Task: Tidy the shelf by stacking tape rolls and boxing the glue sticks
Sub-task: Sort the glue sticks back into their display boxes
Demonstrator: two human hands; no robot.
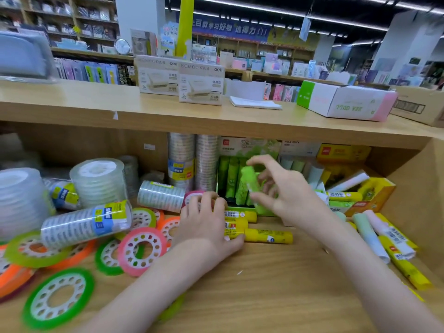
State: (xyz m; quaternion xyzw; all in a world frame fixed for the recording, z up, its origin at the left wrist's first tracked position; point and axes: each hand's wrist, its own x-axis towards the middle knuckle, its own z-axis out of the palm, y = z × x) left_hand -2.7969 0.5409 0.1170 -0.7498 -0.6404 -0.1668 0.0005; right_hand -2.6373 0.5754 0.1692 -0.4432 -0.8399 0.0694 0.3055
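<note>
Along the left edge of the lower shelf (276,280) lie flat tape rings (141,251) in green, orange and pink, overlapping one another in a loose heap. Above them a wrapped sleeve of clear tape rolls (86,223) lies on its side across the rings, and behind it another stack of clear tape (99,181) stands upright, with two tall wrapped columns further back against the rear wall.

The left hand (206,227) reaches in palm down from the lower left, forearm angled toward the middle of the shelf. Its fingers are curled over the near ends of a few yellow glue sticks (266,235) lying on the shelf board, with the thumb tucked beside them; it looks to be gripping them, though blur hides the exact hold.

Just right of it, at the back middle of the shelf, stands an open green box (229,188) with green glue sticks upright inside. The right hand (286,191) comes in from the lower right, wrist raised, and hovers over the box's front right corner. Its thumb and fingertips pinch a green glue stick (248,181), held tilted, its lower end at the box opening; the remaining fingers are spread loosely.

Toward the right edge sits an open yellow box (374,191) holding assorted sticks, and more pastel and yellow sticks (394,241) lie scattered on the board in front of it.
</note>
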